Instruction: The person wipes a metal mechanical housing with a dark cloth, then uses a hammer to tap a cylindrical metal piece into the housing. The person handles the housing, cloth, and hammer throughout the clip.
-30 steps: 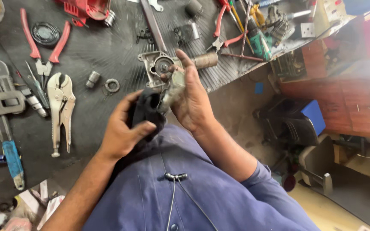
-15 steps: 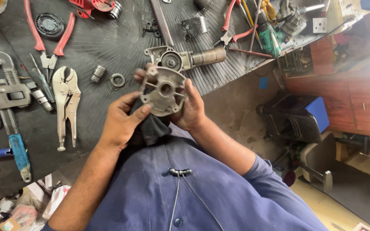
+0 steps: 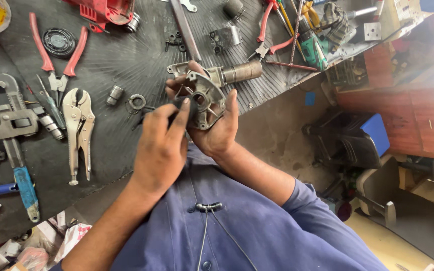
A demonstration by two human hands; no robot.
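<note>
Metal housing point(image 3: 205, 100) — gripped between both hands.

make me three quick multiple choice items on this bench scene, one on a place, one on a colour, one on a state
1. Where do the locking pliers lie?
A. on the mat left of the hands
B. on the floor
C. in the left hand

2. What colour are the handles of the big pliers at upper left?
A. blue
B. red
C. yellow

3. How is the metal housing held?
A. lying loose on the mat
B. clamped in the wrench
C. gripped in the right hand

Answers: 1 A, they rest flat on the black mat. 2 B, both long handles are red. 3 C, the right hand cups it while the left hand presses a dark cloth to it.
</note>
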